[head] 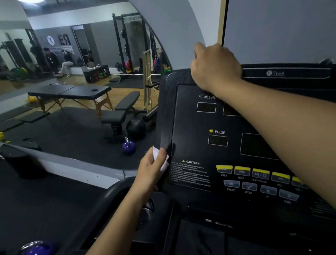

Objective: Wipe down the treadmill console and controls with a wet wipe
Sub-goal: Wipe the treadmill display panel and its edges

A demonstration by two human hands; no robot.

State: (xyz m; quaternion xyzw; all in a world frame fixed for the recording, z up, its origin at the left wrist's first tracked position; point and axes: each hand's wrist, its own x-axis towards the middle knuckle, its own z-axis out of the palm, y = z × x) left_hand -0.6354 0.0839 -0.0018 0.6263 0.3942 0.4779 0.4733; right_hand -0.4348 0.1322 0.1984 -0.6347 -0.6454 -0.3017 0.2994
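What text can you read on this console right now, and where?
"INCLINE": console, upper left.
"PULSE": console, mid left.
"CAUTION": above fine print, too small to read.
"PREV", "NEXT", "PLAY/PAUSE", "PRESET", "ENTER": under buttons.
"TheA": top bar.
Further button labels: blurred.
Mirrored "ROGUE": rack in mirror.
Mirror wall signs: unclear.

White wet wipe (165, 164) against left edge of black console (191, 125), yellow-striped buttons (241, 171) alongside.

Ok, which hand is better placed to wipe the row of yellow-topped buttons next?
Left, probably. The left hand pinches the white wet wipe at the left edge of the black treadmill console, near the yellow-topped buttons. The right hand grips the console's top edge and holds no wipe.
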